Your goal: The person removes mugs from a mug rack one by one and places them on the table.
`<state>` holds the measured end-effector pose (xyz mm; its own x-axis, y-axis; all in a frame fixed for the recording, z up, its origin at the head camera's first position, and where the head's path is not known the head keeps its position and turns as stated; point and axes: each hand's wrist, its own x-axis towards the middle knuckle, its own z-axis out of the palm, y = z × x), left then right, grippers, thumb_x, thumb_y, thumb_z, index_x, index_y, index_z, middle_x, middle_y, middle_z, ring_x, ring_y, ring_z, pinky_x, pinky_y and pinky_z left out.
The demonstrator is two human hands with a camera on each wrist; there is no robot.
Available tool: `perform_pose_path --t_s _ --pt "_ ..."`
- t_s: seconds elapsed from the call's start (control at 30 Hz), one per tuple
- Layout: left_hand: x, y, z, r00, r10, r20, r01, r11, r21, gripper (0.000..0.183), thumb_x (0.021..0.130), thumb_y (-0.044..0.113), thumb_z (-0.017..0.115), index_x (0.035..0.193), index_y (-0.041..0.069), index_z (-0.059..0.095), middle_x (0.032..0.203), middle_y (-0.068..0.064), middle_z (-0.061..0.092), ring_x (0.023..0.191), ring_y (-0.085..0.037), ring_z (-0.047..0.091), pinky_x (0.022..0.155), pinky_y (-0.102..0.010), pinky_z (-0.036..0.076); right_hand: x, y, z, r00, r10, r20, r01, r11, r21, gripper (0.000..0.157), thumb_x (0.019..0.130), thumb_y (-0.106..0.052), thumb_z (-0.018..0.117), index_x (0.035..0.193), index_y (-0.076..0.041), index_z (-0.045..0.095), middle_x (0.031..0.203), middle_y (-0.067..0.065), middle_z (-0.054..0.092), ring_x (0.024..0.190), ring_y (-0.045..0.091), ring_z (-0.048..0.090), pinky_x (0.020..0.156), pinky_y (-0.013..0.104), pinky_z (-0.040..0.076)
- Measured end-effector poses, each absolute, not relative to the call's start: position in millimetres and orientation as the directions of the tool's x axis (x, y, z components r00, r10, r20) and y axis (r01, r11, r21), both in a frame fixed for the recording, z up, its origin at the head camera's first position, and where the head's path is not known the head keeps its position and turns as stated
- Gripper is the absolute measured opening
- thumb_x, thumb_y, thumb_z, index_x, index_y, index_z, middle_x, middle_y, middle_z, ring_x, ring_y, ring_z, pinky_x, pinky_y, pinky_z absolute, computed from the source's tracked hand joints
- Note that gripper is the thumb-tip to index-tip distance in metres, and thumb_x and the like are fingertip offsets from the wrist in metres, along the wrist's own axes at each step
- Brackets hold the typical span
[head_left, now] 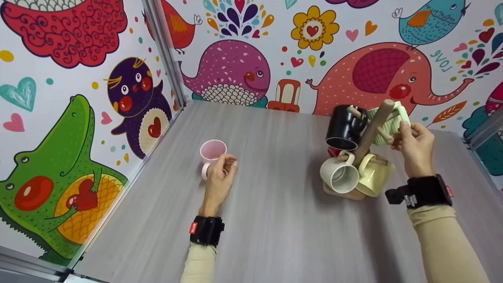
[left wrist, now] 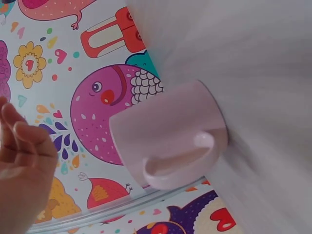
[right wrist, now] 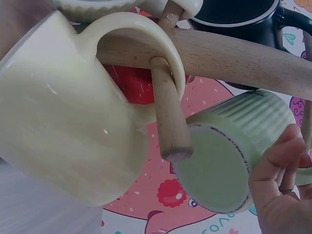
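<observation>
My right hand (head_left: 418, 147) grips a light green ribbed mug (right wrist: 214, 163) at its handle side, high by the wooden mug tree (head_left: 373, 129). The mug lies tipped sideways beside the pegs, its base facing the right wrist camera. My left hand (head_left: 221, 177) hovers near a pink mug (head_left: 212, 150), fingers loosely curled around nothing. In the left wrist view that hand is apart from the pink mug, which stands upright on the table with its handle showing.
On the tree's pegs hang a black mug (head_left: 341, 127), a white ribbed mug (head_left: 329, 175) and a pale yellow mug (head_left: 379, 179). A red mug (right wrist: 134, 85) is mostly hidden behind them. Printed wall panels (head_left: 129, 23) border the grey table (head_left: 267, 220) at the back and left.
</observation>
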<state>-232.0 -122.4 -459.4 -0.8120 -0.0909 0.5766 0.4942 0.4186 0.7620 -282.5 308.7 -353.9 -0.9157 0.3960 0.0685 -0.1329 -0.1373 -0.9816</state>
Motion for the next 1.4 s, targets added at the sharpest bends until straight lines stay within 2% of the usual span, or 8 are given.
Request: perform_pose_path --t_s 0.3,0.6,0.83,1.07,1.17,1.3,1.4 --pt "-226.6 -121.3 -457.0 -0.793 -0.03 0.608 0.541 0.425 0.726 0.006 0.092 -0.006 0.064 0.095 -0.001 0.066 0.075 -0.003 0.065 0.065 -0.01 0.053 0.06 -0.019 0.038 -287.3 308.6 -356.3 -0.898 0.434 0.071 -0.18 -0.215 -0.96 0.017 0.104 -0.01 0.054 0.09 -0.002 0.058 0.062 0.005 0.064 0.049 0.011 0.061 0.048 0.02 0.051" --pt "-221.2 -117.7 -452.0 -0.788 0.066 0.613 0.581 0.409 0.704 0.003 0.093 0.001 0.066 0.093 -0.003 0.067 0.075 -0.002 0.066 0.066 -0.012 0.056 0.059 -0.024 0.042 -285.1 314.9 -360.0 -0.881 0.468 0.068 -0.216 -0.271 -0.938 0.019 0.104 -0.01 0.055 0.088 0.001 0.054 0.062 0.008 0.065 0.048 0.013 0.063 0.047 0.022 0.052" --pt "-217.3 -109.4 -443.4 -0.76 0.117 0.639 0.62 0.426 0.659 0.006 0.09 -0.003 0.069 0.092 0.002 0.068 0.075 -0.001 0.065 0.067 -0.013 0.056 0.061 -0.025 0.042 -279.9 322.1 -361.6 -0.865 0.501 0.042 -0.205 -0.275 -0.939 0.016 0.102 -0.016 0.058 0.104 0.0 0.058 0.068 0.008 0.066 0.054 0.013 0.064 0.052 0.022 0.055" --pt "-213.7 -101.2 -438.6 -0.741 0.152 0.654 0.651 0.403 0.644 0.003 0.091 -0.002 0.068 0.091 0.001 0.067 0.076 -0.002 0.064 0.069 -0.015 0.058 0.062 -0.029 0.045 -276.6 322.9 -362.7 -0.834 0.54 0.112 -0.351 -0.363 -0.863 0.016 0.1 -0.01 0.061 0.096 0.005 0.059 0.067 0.014 0.068 0.052 0.019 0.066 0.051 0.026 0.056" --pt "-211.6 -98.9 -439.0 -0.743 0.17 0.647 0.654 0.389 0.649 0.002 0.093 0.001 0.068 0.092 0.0 0.067 0.077 -0.002 0.064 0.07 -0.015 0.057 0.062 -0.029 0.045 -273.6 324.9 -364.4 -0.827 0.551 0.107 -0.367 -0.387 -0.846 0.017 0.099 -0.01 0.062 0.094 0.006 0.058 0.067 0.015 0.068 0.053 0.02 0.067 0.051 0.027 0.056" --pt "-209.6 -96.7 -438.8 -0.741 0.189 0.644 0.66 0.383 0.646 0.009 0.097 0.009 0.065 0.092 0.001 0.067 0.078 -0.002 0.063 0.072 -0.015 0.058 0.063 -0.025 0.043 -269.0 326.7 -367.1 -0.817 0.569 0.095 -0.376 -0.401 -0.835 0.019 0.097 -0.011 0.065 0.093 0.006 0.057 0.067 0.016 0.068 0.053 0.021 0.067 0.052 0.028 0.057" --pt "-208.5 -94.3 -437.5 -0.721 0.199 0.663 0.68 0.382 0.625 0.007 0.095 0.007 0.067 0.091 0.002 0.067 0.078 -0.002 0.063 0.072 -0.015 0.058 0.062 -0.025 0.043 -265.5 327.7 -369.2 -0.805 0.585 0.096 -0.392 -0.403 -0.827 0.021 0.096 -0.011 0.067 0.091 0.006 0.057 0.068 0.017 0.068 0.053 0.022 0.067 0.052 0.029 0.057"
